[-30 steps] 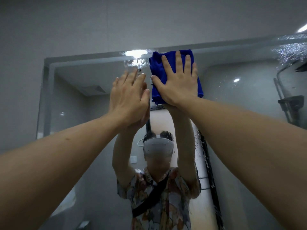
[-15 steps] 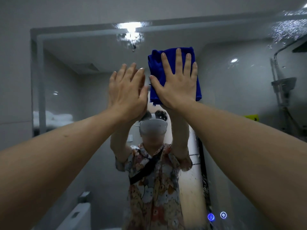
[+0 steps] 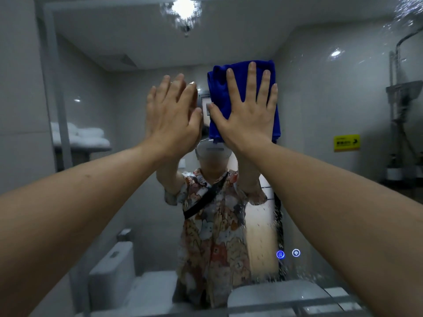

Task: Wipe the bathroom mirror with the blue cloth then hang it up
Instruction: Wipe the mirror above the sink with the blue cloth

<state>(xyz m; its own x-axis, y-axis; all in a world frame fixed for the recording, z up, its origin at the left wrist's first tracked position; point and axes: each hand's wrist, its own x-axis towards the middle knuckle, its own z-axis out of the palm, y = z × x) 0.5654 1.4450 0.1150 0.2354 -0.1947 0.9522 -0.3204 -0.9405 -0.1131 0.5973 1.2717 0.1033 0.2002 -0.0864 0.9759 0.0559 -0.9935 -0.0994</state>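
The bathroom mirror point(image 3: 325, 124) fills most of the view, with water drops on its right side and near the top light. A folded blue cloth point(image 3: 220, 88) lies flat against the glass at centre. My right hand point(image 3: 247, 115) presses on the cloth with fingers spread. My left hand point(image 3: 171, 120) is held flat against the glass just left of the cloth, fingers together, holding nothing. The reflection of a person in a patterned shirt shows below both hands.
Two lit touch icons point(image 3: 288, 253) glow on the lower right of the mirror. A white basin edge point(image 3: 274, 294) shows at the bottom. The grey wall point(image 3: 18, 110) borders the mirror's left edge. Reflections show a toilet, folded towels, a shower and a yellow sign.
Both hands and the cloth have slid down the glass from the mirror's top edge toward its middle. My view has tilted down, bringing the basin and touch icons into sight.
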